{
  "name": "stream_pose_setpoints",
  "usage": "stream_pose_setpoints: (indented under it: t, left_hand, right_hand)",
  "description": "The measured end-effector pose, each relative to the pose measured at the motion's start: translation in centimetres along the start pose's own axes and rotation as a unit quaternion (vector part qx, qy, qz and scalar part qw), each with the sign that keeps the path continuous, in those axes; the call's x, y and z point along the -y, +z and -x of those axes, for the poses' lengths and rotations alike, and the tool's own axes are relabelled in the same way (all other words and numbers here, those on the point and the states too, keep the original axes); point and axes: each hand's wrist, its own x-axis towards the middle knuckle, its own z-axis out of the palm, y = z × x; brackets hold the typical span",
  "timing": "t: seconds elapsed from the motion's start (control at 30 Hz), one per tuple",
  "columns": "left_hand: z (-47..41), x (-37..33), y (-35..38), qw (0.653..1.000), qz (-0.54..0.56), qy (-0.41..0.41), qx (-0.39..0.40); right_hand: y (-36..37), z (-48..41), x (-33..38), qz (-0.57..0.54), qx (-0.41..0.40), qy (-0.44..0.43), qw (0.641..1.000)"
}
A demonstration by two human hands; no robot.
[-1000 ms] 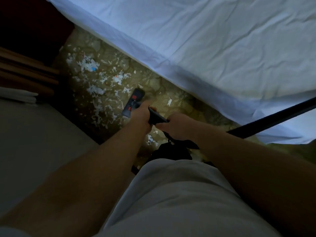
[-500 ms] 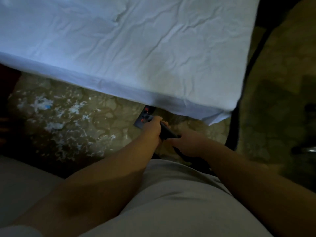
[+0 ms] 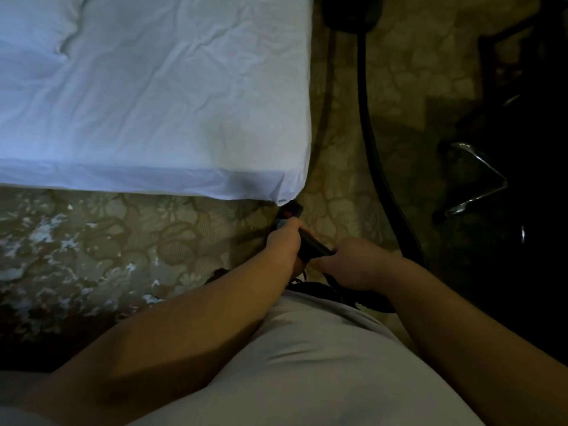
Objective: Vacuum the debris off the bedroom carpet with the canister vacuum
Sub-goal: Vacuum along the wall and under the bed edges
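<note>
I hold the black plastic vacuum handle with red buttons (image 3: 312,245) low in front of me. Its front end sits right at the corner of the bed with the crumpled white sheet (image 3: 153,103). My left hand (image 3: 281,241) is wrapped round the front of the handle and my right hand (image 3: 353,262) grips the back, the two hands close together. The black ribbed hose (image 3: 367,124) runs from behind my right hand away across the floor to a dark shape at the top that I take for the canister.

The torn white paper scraps (image 3: 46,232) lie well to my left on the beige flower-patterned carpet (image 3: 184,229), so I judge the nozzle is not on them now. To do this well I should swing the handle back left, keep the head flat on the pile and draw slow, overlapping strokes. I should also mind that the hose does not snag the bed corner or the chrome chair leg (image 3: 479,176).

Against half a second ago, my view has turned right. The scraps have slid toward the left edge, the bed corner now sits directly over my hands, and the hose and chair leg show more fully. My grip is unchanged.
</note>
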Motion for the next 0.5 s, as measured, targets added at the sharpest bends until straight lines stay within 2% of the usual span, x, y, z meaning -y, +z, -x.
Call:
stream_pose_setpoints:
  t: [0.23, 0.37, 0.5]
  left_hand:
    - [4.0, 1.7, -2.1, 0.99, 0.139, -0.009, 0.003]
    - [5.1, 2.2, -6.8, 0.975, 0.219, -0.003, -0.029]
    - [5.4, 3.0, -13.2, 0.948, 0.308, 0.001, -0.079]
  right_hand:
    - [0.6, -0.1, -0.4, -0.003, 0.028, 0.005, 1.0]
    - [2.4, -1.8, 3.0, 0.063, 0.074, -0.013, 0.995]
    - [5.6, -3.1, 8.7, 0.166, 0.134, -0.063, 0.975]
